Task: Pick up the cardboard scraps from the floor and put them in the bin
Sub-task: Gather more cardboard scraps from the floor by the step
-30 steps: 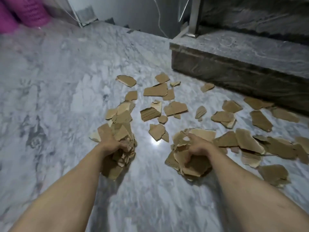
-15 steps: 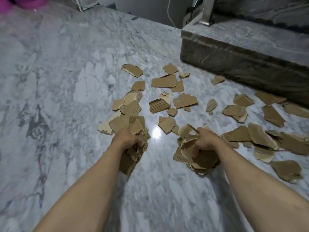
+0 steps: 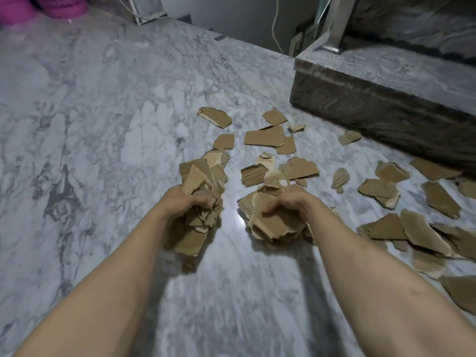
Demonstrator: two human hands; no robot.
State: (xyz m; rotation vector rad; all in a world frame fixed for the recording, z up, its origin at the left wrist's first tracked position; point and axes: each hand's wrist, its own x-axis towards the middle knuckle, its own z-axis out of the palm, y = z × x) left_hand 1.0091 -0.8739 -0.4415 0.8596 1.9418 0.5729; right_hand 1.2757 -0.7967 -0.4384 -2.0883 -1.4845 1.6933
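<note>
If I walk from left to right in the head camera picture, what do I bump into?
Pink basket → left hand clutching a cardboard bunch → right hand clutching another bunch → loose scraps below the stone step.

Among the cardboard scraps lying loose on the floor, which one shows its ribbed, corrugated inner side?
The striped scrap just beyond the right hand. Its top layer is peeled away, so parallel ridges show; the other loose scraps mostly show smooth brown faces.

my left hand: lifted its clutched bundle of torn brown cardboard scraps off the floor
my right hand: raised its wad of brown cardboard pieces too
</note>
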